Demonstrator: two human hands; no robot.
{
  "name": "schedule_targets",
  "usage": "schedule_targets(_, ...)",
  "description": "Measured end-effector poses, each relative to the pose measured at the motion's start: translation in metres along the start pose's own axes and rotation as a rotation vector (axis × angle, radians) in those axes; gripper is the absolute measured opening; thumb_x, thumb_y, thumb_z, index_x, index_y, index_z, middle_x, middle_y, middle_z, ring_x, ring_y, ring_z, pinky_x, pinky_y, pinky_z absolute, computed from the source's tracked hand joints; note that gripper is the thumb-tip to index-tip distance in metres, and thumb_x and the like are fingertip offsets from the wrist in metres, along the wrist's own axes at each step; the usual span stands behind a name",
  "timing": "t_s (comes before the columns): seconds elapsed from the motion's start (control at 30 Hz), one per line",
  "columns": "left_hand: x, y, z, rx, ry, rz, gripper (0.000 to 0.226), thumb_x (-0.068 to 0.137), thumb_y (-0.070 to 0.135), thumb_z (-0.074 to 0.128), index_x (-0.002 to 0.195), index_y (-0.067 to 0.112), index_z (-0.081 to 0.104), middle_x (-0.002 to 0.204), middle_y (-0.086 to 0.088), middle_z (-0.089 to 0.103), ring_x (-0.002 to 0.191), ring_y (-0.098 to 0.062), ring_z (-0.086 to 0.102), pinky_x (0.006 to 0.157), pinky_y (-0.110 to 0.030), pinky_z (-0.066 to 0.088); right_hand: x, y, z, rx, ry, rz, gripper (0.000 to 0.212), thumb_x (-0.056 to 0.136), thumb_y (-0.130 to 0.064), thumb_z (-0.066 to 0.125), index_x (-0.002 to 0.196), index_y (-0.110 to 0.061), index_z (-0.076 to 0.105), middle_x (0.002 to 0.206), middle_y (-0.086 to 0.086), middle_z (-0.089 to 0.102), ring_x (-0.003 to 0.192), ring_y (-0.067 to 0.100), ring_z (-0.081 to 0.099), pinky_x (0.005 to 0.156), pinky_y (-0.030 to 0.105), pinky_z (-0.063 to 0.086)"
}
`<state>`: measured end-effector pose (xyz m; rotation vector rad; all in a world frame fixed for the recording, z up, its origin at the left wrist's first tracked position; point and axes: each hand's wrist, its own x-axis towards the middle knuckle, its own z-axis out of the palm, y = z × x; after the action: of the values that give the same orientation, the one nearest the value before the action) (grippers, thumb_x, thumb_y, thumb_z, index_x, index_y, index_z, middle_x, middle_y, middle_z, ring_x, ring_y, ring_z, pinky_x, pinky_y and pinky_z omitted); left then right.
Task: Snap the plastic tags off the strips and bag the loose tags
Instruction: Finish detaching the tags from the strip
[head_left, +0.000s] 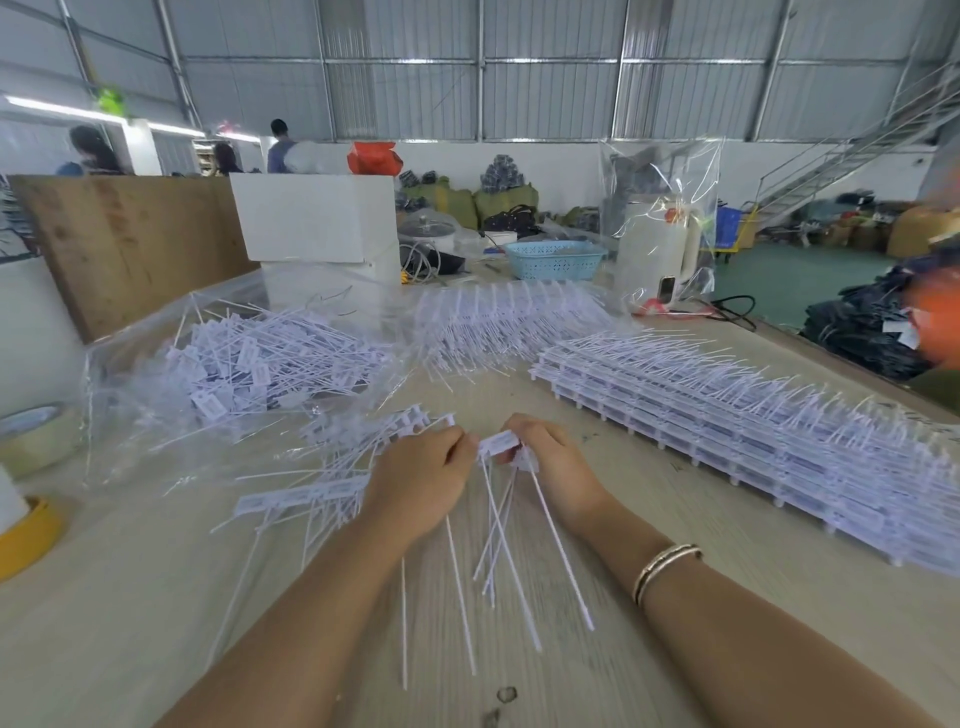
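Long tails: the thin white tails (511, 551) of the held tags fan toward the near edge of the worktop (649, 670), lying loose on the wood between the two forearms.
Left hand: the left hand (421, 478) is curled round the end of a short strip (306, 496), whose remaining tags trail out to its left on the worktop.
Right hand: the right hand (553, 465) pinches one tag head (500, 442) between thumb and fingers, touching the left fingertips.
Step in hand: judged to be the snap itself; hold close on both sides of the joint and bend sharply so the break comes at the neck, not along the tail.
Risk: the tails cross one another, so a sideways pull could drag neighbours along.
Bag: the clear bag (156, 415) lies open toward the left edge with a heap of loose tags (260, 353) on it; drop each freed tag there.
Stock: stacked uncut strips (727, 431) run along the right edge; more lie at the far middle.
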<state>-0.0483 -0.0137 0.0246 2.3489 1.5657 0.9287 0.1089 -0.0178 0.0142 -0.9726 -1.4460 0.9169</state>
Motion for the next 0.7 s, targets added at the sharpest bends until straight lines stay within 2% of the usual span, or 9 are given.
schedule_targets(0.07, -0.001, 0.002, 0.001, -0.048, 0.037, 0.045, 0.036, 0.098, 0.033, 0.040, 0.072, 0.012, 0.053, 0.058, -0.004, 0.055, 0.054, -0.020, 0.051, 0.054, -0.032, 0.038, -0.001, 0.002, 0.001, 0.013, -0.045, 0.019, 0.037, 0.096, -0.008, 0.048, 0.060, -0.012, 0.055, 0.058, -0.006, 0.054, 0.057, 0.002, 0.052, 0.061, 0.010, 0.041)
schedule_targets(0.2, 0.000, 0.003, 0.004, -0.215, -0.008, 0.026, 0.033, 0.098, 0.028, 0.042, 0.078, 0.007, 0.057, 0.073, -0.013, 0.065, 0.071, -0.027, 0.062, 0.071, -0.045, 0.049, 0.000, 0.005, -0.001, 0.024, -0.088, 0.012, 0.038, 0.093, -0.005, 0.054, 0.057, -0.014, 0.052, 0.055, -0.011, 0.052, 0.057, 0.002, 0.050, 0.062, 0.013, 0.041)
schedule_targets(0.27, 0.001, 0.003, 0.004, -0.315, -0.036, -0.023, 0.033, 0.099, 0.027, 0.043, 0.078, 0.007, 0.059, 0.070, -0.010, 0.062, 0.069, -0.025, 0.061, 0.073, -0.043, 0.049, -0.002, 0.003, 0.001, 0.016, -0.085, -0.003, 0.036, 0.094, -0.008, 0.054, 0.059, -0.015, 0.054, 0.057, -0.011, 0.053, 0.059, 0.002, 0.050, 0.063, 0.014, 0.041)
schedule_targets(0.33, 0.004, 0.004, 0.003, -0.411, -0.036, -0.062, 0.033, 0.099, 0.028, 0.042, 0.074, 0.017, 0.058, 0.061, 0.003, 0.056, 0.059, -0.010, 0.055, 0.066, -0.033, 0.044, -0.003, -0.001, 0.004, 0.013, -0.064, -0.028, 0.031, 0.095, -0.014, 0.053, 0.066, -0.007, 0.059, 0.064, -0.001, 0.055, 0.062, 0.005, 0.050, 0.065, 0.016, 0.040)
schedule_targets(0.4, 0.006, 0.007, 0.003, -0.511, -0.035, -0.091, 0.032, 0.100, 0.028, 0.041, 0.073, 0.020, 0.057, 0.055, 0.008, 0.052, 0.051, 0.001, 0.049, 0.061, -0.028, 0.038, -0.004, -0.004, 0.005, 0.032, -0.047, -0.056, 0.031, 0.096, -0.019, 0.052, 0.075, 0.003, 0.059, 0.071, 0.015, 0.054, 0.065, 0.009, 0.050, 0.067, 0.020, 0.039)
schedule_targets(0.53, 0.005, 0.014, 0.005, -0.621, -0.014, -0.117, 0.036, 0.101, 0.028, 0.038, 0.083, 0.005, 0.059, 0.050, 0.013, 0.051, 0.047, 0.004, 0.046, 0.058, -0.025, 0.035, -0.006, -0.007, 0.005, 0.062, -0.040, -0.085, 0.040, 0.099, -0.020, 0.046, 0.086, 0.017, 0.054, 0.080, 0.038, 0.053, 0.073, 0.030, 0.048, 0.073, 0.034, 0.037)
schedule_targets(0.6, 0.004, 0.016, 0.006, -0.666, 0.006, -0.132, 0.037, 0.101, 0.028, 0.037, 0.089, 0.001, 0.060, 0.051, 0.014, 0.052, 0.049, 0.004, 0.046, 0.059, -0.025, 0.035, -0.005, -0.006, 0.004, 0.090, -0.037, -0.091, 0.040, 0.100, -0.020, 0.044, 0.087, 0.017, 0.055, 0.081, 0.039, 0.053, 0.074, 0.035, 0.049, 0.073, 0.035, 0.038)
schedule_targets(0.7, 0.003, 0.020, 0.008, -0.680, 0.022, -0.139, 0.038, 0.101, 0.029, 0.038, 0.092, 0.001, 0.061, 0.060, 0.009, 0.053, 0.051, 0.004, 0.048, 0.060, -0.026, 0.037, -0.007, -0.008, 0.007, 0.090, -0.035, -0.094, 0.032, 0.100, -0.016, 0.043, 0.082, 0.006, 0.058, 0.075, 0.027, 0.058, 0.069, 0.029, 0.051, 0.066, 0.027, 0.044)
